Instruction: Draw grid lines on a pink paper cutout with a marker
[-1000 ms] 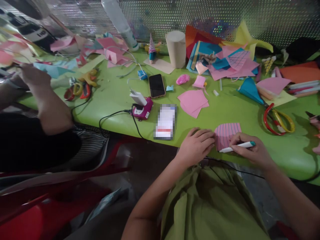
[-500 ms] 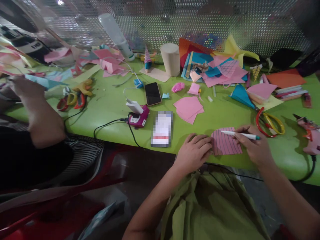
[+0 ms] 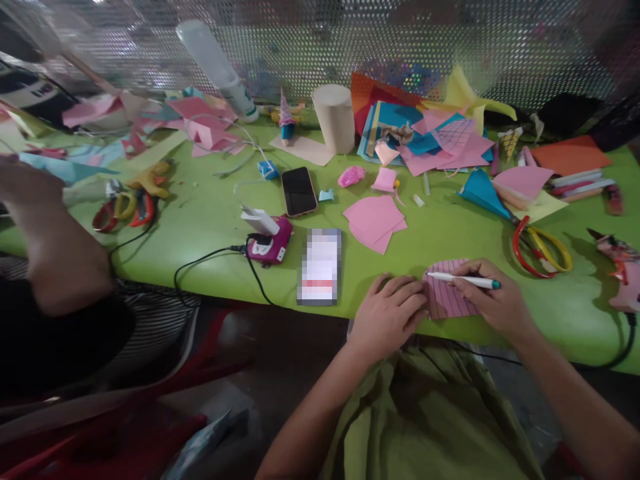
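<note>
I see long lime-green table (image 3: 210,220) littered with craft paper; co-worker's forearm (image 3: 55,247) at far left edge. My left hand (image 3: 393,313) lies flat, fingers loosely curled, pressing left edge of small pink lined paper square (image 3: 450,300) at near table edge. My right hand (image 3: 493,300) has fingers pinched round white marker with teal cap (image 3: 463,280), tip on paper. Red-and-yellow scissors (image 3: 543,248) lie near, to right

Both bare forearms reach forward from the lower edge of the view, angling in toward each other. The left hand (image 3: 393,308) lies palm down, fingers loosely curled and together. The right hand (image 3: 493,300) sits just beside it, its grip pinched closed, thumb against forefinger.
</note>
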`<state>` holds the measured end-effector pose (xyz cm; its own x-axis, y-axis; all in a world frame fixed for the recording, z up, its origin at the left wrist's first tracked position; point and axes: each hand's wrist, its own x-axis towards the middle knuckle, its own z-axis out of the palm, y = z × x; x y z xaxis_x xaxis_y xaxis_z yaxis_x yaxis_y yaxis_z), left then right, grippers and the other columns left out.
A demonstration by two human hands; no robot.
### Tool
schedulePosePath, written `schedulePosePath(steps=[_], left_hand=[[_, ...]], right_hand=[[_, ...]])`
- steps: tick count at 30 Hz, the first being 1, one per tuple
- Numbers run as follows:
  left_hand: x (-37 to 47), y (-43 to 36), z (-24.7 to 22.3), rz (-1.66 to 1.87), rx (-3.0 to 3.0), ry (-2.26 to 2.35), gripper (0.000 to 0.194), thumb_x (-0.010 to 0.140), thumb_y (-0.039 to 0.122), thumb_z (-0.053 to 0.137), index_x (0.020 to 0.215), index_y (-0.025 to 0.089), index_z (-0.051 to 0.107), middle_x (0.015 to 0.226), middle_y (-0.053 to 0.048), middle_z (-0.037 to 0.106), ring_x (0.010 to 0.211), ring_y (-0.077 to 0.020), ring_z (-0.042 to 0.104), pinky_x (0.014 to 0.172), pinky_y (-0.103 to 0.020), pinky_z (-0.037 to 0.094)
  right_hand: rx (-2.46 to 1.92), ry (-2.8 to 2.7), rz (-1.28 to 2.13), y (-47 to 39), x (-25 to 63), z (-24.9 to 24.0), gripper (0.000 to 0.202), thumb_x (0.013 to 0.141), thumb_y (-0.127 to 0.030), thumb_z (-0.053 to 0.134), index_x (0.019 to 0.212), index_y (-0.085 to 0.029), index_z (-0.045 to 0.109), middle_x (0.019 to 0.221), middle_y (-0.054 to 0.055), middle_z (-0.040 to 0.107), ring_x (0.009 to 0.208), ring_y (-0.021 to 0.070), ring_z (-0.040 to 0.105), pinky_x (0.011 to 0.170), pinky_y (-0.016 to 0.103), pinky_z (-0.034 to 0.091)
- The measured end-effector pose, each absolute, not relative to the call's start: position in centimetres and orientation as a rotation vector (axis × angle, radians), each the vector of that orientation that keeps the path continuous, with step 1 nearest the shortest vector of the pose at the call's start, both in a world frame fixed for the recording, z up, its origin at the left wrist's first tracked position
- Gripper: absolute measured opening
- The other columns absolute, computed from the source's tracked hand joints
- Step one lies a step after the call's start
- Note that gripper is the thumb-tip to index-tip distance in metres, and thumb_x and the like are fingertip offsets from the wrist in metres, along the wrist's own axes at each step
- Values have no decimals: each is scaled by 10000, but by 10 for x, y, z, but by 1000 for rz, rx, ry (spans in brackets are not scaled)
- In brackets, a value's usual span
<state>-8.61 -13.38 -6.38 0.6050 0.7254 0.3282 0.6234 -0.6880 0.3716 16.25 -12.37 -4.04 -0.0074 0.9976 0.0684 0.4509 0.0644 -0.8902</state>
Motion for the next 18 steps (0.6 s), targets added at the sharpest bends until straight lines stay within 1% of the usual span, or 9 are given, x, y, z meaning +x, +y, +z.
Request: schedulePosePath(steps=[6, 9, 13, 18], left_hand=[[-86, -134, -63, 686, 2599, 1108, 243, 1111, 390, 529, 1217, 268, 710, 1398, -18, 758, 1351, -232, 646, 1174, -477, 446], [-86, -134, -64, 701, 2592, 1108, 237, 1113, 387, 530, 1217, 269, 706, 1401, -10, 757, 1350, -228, 644, 1179, -482, 438], [-86, -134, -65, 710, 2584, 1118, 228, 1108, 380, 543, 1223, 270, 707, 1408, -9, 754, 1350, -221, 642, 1194, -480, 428], [-86, -134, -64, 713, 2572, 1117, 220, 1104, 374, 559, 1224, 265, 707, 1422, -4, 748, 1342, -217, 648, 1195, -470, 423]], right_hand=[[-1502, -1591, 912, -124, 161, -40, 186, 954, -469, 721, 953, -283, 722, 891, 34, 758, 804, 219, 694, 712, 334, 560], [-1514, -1605, 892, -125, 162, -42, 165, 956, -447, 713, 956, -282, 719, 889, 29, 755, 781, 213, 683, 690, 326, 548], [-1555, -1581, 862, -127, 163, -43, 151, 959, -424, 692, 933, -277, 711, 827, 20, 728, 714, 204, 644, 622, 313, 504], [-1580, -1538, 804, -131, 167, -45, 141, 973, -411, 691, 948, -274, 715, 845, 26, 730, 741, 208, 657, 655, 324, 513]])
